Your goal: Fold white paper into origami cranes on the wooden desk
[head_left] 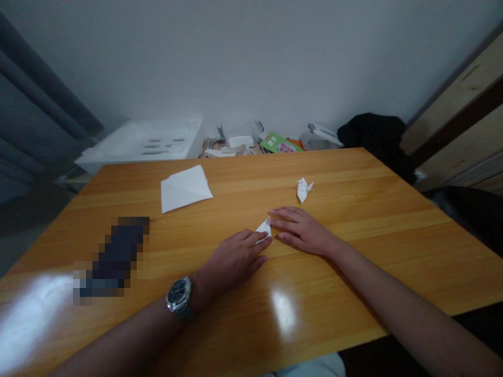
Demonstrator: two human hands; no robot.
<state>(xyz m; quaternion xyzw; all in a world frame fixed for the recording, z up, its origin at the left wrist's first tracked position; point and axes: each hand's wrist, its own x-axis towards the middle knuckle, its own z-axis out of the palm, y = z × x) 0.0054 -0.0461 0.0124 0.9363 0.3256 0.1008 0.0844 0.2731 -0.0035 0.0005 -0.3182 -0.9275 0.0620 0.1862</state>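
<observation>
- Work surface: a rectangular, glossy, orange-brown wood-grain table point(353, 209).
- Workpiece: a small white triangular piece of folded paper point(264, 228), located on the table between the two hands, near the middle of the surface.
- Left hand point(239, 256): palm down, fingers extended and laid over the lower part of the workpiece; the thumb lies apart from them, nearer the table's front edge. The hand is open and bears on the paper without closing around it.
- Left wrist: fitted with a silver metal wristwatch with a dark round dial point(179, 294).
- Right hand point(302, 231): palm down, open, fingers extended and slightly spread. Fingertips are at the upper corner of the workpiece; the exact contact is too small to tell.
- Beyond the right hand: a small white folded-paper figure with pointed projections point(302, 190), resting on the table apart from both hands.
- Far left area of the table: a stack of white paper sheets point(184, 189), edges slightly misaligned.
- Left side of the table: a dark, elongated object point(118, 251), obscured by pixelation; its details cannot be determined.
</observation>
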